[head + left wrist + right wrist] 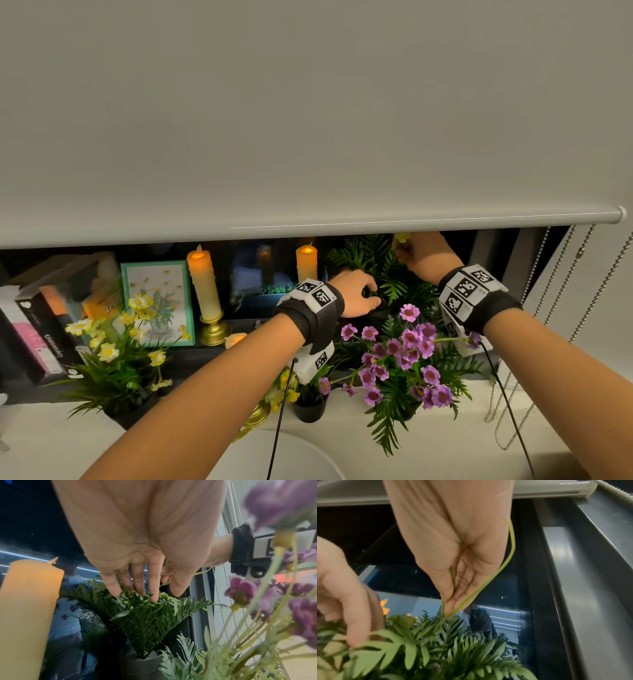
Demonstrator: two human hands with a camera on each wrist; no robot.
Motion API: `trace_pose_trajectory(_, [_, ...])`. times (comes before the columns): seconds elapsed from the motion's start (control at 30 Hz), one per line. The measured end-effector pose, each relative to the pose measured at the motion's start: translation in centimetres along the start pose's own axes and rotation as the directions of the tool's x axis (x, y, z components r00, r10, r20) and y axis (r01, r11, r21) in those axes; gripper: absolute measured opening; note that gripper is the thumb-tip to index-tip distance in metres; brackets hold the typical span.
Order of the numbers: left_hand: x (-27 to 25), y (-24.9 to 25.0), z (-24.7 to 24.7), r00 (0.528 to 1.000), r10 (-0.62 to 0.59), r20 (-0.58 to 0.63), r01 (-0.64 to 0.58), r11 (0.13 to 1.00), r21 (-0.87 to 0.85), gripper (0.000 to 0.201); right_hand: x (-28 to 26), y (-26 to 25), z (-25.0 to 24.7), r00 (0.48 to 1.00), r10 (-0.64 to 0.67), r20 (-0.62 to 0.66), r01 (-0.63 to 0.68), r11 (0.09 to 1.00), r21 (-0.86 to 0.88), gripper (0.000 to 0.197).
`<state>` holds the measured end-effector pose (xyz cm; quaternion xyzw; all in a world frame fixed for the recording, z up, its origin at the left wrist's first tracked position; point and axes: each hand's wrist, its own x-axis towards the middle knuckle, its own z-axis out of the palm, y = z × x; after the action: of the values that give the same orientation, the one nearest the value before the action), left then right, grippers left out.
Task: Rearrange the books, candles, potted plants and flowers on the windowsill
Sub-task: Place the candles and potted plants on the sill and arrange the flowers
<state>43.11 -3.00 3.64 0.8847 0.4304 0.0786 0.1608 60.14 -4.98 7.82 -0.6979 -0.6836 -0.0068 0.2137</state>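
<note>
A dark green fern (373, 263) in a grey pot (142, 664) stands at the back of the sill, right of centre. My left hand (373, 295) reaches into it; in the left wrist view its fingers (137, 588) are nearly straight and rest on the fronds (145, 612). Just under the blind, my right hand (406, 251) pinches the thin green stem (489, 582) of a yellow flower (401, 237), and the stem's lower end goes down into the fern (440, 639). Two lit cream candles (205, 284) (306, 262) stand left of the fern.
A purple-flower pot (404, 359) stands in front of the fern, below my wrists. A yellow-flower pot (113, 359), a teal-framed card (157, 301) and several books (34, 325) fill the left. The lowered blind (308, 226) hangs close above; bead chains (548, 308) hang on the right.
</note>
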Motion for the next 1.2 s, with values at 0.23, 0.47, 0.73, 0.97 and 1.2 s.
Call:
trace_pose_trajectory(0.23, [0.0, 0.0, 0.0, 1.0, 0.001, -0.003, -0.001, 1.0, -0.012, 0.041, -0.1, 0.4, 2.1, 0.966, 0.192, 0.172, -0.169, 0.975, -0.143, 0.034])
trace_pose_trajectory(0.47, [0.1, -0.3, -0.1, 1.0, -0.02, 0.006, 0.02, 1.0, 0.003, 0.04, 0.2, 0.7, 2.3, 0.963, 0.221, 0.154, -0.208, 0.973, -0.097, 0.036])
trace_pose_trajectory(0.73, [-0.4, -0.1, -0.6, 1.0, -0.001, 0.004, 0.001, 1.0, -0.004, 0.04, -0.8, 0.6, 1.3, 0.976, 0.083, 0.204, -0.058, 0.991, -0.123, 0.038])
trace_pose_trajectory(0.97, [-1.1, 0.0, -1.2, 1.0, 0.01, -0.025, -0.01, 1.0, -0.011, 0.038, -2.5, 0.6, -0.7, 0.987, 0.047, 0.152, -0.033, 0.995, -0.091, 0.041])
trace_pose_trajectory(1.2, [-2.1, 0.1, -1.6, 0.999, 0.023, -0.038, -0.023, 1.0, -0.017, 0.036, -3.5, 0.5, -2.2, 0.995, 0.024, 0.101, -0.025, 1.0, 0.002, 0.038])
